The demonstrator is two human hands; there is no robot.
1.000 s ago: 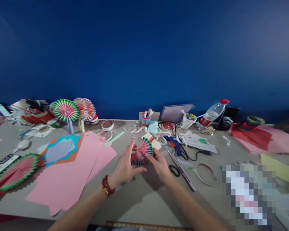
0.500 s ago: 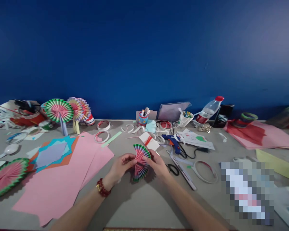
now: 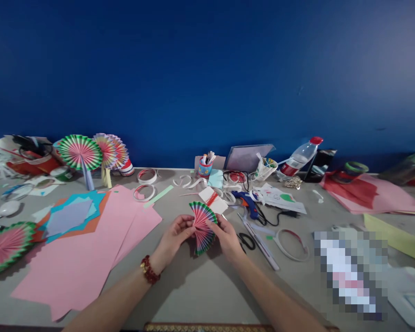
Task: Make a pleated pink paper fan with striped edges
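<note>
Between my two hands is a pleated paper fan point(image 3: 203, 235), pink with a green and purple zigzag edge, spread into a half circle. My left hand point(image 3: 177, 235) pinches its gathered centre from the left. On the right, my right hand point(image 3: 227, 237) grips the curved outer pleats, thumb on the near face and fingers behind. The fan is held just over the grey table point(image 3: 200, 295). Black-handled scissors point(image 3: 247, 240) lie right of my right hand, partly hidden by it. Behind the fan is a white card with red stripes point(image 3: 212, 199).
Pink paper sheets point(image 3: 79, 263) and stacked coloured squares point(image 3: 72, 216) lie left. Finished round fans point(image 3: 80, 154) stand at the back. A blue glue gun point(image 3: 247, 203), a utility knife point(image 3: 259, 242), a tape roll point(image 3: 292, 244) and a bottle point(image 3: 300, 159) are to the right.
The fan has tilted a little, its lower end swinging slightly right. Both hands keep their hold, and the view has shifted slightly.
</note>
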